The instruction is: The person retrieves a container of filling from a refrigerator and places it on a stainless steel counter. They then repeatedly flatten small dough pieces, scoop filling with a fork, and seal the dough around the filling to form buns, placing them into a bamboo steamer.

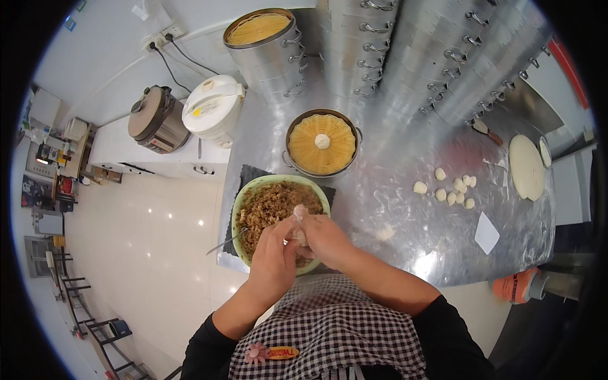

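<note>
My left hand (274,254) and my right hand (327,240) meet above the near side of a pale green bowl (326,197). Between them they pinch a small piece of pale dough (299,236), largely hidden by the fingers. Brown minced filling (280,197) fills the bowl, and a metal utensil handle (221,245) sticks out over its left rim. Beyond the bowl sits a round steamer tier (288,159) with a yellow woven liner (327,161). One white bun (322,141) rests at the liner's centre.
Several dough pieces (451,197), a white scraper (487,233) and a large dough slab (526,167) lie on the floured metal table (380,199). Tall stacks of metal steamers (356,52) line the back. A white rice cooker (209,107) and a brown electric cooker (156,118) stand at left.
</note>
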Action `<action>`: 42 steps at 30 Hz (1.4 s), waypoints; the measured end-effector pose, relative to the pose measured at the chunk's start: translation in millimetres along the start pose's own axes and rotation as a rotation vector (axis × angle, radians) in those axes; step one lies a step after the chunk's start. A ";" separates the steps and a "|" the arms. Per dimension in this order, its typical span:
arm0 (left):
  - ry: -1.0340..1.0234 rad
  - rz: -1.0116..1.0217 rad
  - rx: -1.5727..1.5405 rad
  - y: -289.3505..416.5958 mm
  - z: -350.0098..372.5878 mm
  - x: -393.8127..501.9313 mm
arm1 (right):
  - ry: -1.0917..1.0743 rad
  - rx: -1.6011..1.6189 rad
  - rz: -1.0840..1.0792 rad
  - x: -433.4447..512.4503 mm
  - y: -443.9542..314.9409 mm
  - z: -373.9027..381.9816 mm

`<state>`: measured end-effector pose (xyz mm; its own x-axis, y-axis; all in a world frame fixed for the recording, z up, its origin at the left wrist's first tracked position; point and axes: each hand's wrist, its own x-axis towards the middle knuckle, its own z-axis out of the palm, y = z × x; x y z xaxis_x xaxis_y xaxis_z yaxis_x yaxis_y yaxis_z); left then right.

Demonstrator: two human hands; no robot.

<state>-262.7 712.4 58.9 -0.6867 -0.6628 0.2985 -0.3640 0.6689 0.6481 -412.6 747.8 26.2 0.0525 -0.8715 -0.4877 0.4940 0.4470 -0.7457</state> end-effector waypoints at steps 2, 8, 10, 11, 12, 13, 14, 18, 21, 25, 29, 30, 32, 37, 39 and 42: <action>-0.026 -0.146 -0.112 1.1 2.4 2.4 | -0.010 0.048 -0.009 -0.1 0.1 -3.9; -0.060 0.038 0.044 5.2 10.1 15.0 | -0.001 0.171 0.085 3.7 3.7 -14.3; -0.124 -0.206 -0.166 6.6 12.3 23.0 | -0.036 0.257 0.023 4.6 5.7 -23.3; -0.164 -0.339 -0.288 8.5 12.8 26.3 | -0.089 0.326 0.009 5.8 7.4 -26.1; -0.083 -0.047 -0.105 7.9 14.1 33.0 | -0.159 0.308 0.023 6.0 7.4 -36.0; -0.126 0.040 -0.058 8.6 14.8 38.1 | -0.147 0.327 0.091 7.3 8.3 -42.0; -0.164 0.173 -0.018 8.7 15.9 43.9 | -0.168 0.364 0.143 9.3 9.4 -47.2; -0.304 0.257 0.055 0.6 21.8 72.0 | -0.019 0.150 0.070 20.3 13.7 -70.2; -0.290 -0.032 -0.060 -25.1 29.2 104.9 | 0.425 -0.529 -0.388 18.5 22.8 -119.6; -0.109 -0.142 0.039 -86.2 55.9 161.1 | 1.119 -1.418 -0.415 9.8 43.3 -230.8; -0.096 -0.156 0.041 -132.7 88.4 185.8 | 1.089 -1.352 -0.344 -2.4 57.8 -299.4; -0.113 -0.160 0.058 -139.2 94.5 188.5 | 1.066 -1.346 -0.400 -4.8 55.5 -306.5; -0.128 -0.210 0.124 -145.5 102.5 191.3 | 1.039 -1.190 -0.467 -10.4 53.2 -301.7; -0.084 -0.201 0.209 -127.6 97.3 188.4 | 0.660 -0.425 -0.308 -28.6 83.2 -241.6; -0.003 -0.073 0.200 -109.2 89.9 178.1 | 0.714 -0.976 -0.366 -34.4 103.8 -224.7; -0.024 -0.077 0.061 -70.3 79.9 140.7 | 0.959 -1.241 -0.672 -36.5 120.0 -217.0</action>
<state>-384.0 599.0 -0.7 -0.6700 -0.7052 0.2320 -0.4530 0.6360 0.6247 -543.5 877.1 -144.0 -0.5988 -0.7407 0.3047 -0.7369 0.3605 -0.5718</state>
